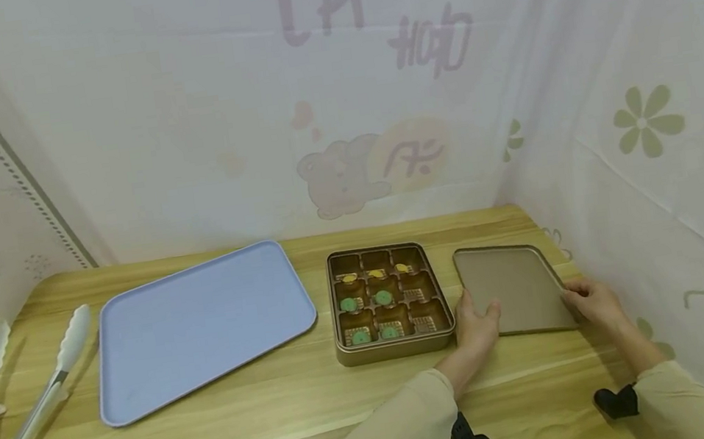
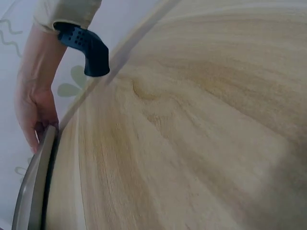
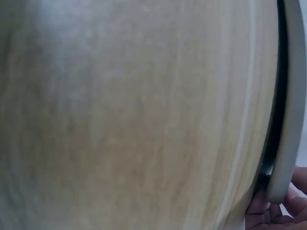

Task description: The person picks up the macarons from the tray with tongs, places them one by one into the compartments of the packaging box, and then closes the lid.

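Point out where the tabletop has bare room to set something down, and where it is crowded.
Bare wood runs along the near edge of the table, in front of the blue tray, and in the strip between tray and tongs. The tray itself is bare. It is crowded at the right: the compartment box, the lid and both hands sit close together.

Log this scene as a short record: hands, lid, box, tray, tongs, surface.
left hand: holds the lid's near left corner
right hand: holds the lid's near right edge
lid: gold, lying on the table right of the box
box: gold, open, nine compartments, yellow and green pieces inside
tray: blue, left of the box
tongs: far left
table: light wood
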A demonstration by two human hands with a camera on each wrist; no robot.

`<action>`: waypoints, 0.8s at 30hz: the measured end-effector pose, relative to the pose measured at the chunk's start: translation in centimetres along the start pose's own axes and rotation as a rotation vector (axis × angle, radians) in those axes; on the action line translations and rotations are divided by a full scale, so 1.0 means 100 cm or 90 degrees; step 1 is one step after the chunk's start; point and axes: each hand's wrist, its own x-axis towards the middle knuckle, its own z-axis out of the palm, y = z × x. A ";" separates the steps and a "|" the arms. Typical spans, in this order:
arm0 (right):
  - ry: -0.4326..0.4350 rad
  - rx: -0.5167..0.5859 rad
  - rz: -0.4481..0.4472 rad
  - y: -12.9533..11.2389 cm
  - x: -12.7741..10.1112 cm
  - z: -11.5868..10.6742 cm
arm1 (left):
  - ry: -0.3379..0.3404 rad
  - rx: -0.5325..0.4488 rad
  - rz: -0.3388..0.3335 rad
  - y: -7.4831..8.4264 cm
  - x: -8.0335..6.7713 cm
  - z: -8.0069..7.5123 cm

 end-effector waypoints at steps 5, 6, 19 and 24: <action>0.011 0.016 0.034 0.003 0.001 0.000 | 0.008 -0.007 -0.015 0.001 -0.004 0.002; 0.007 0.025 0.042 0.003 0.000 0.000 | 0.010 -0.010 -0.018 0.001 -0.005 0.001; 0.042 0.063 0.074 0.002 -0.010 -0.011 | 0.017 -0.060 -0.030 0.011 -0.013 -0.001; 0.066 0.105 0.094 -0.009 -0.012 -0.016 | 0.003 -0.120 -0.032 0.018 -0.014 -0.004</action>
